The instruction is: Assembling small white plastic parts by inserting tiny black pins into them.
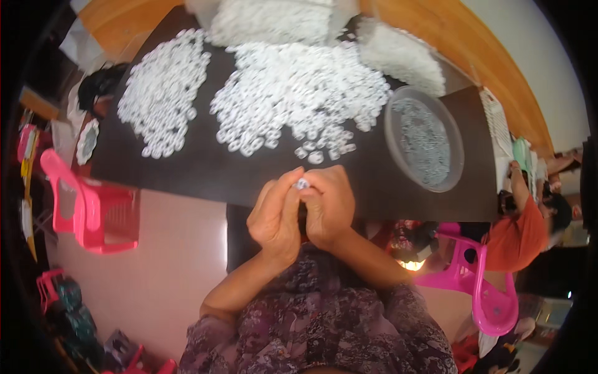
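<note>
Both hands meet just in front of the dark table's near edge, fingertips pinched around one small white plastic piece. My left hand closes on it from the left, and my right hand from the right. The fingers hide most of the piece. Beyond them, a wide heap of small white ring-like plastic pieces covers the middle of the table, with a few loose pieces nearest my hands. A separate heap of similar pieces lies to the left.
On the right stands a round translucent tub of small grey metallic parts. Clear containers of white pieces, one at the back and one at the back right, border the heap. Pink chairs flank the table; a person in orange is at right.
</note>
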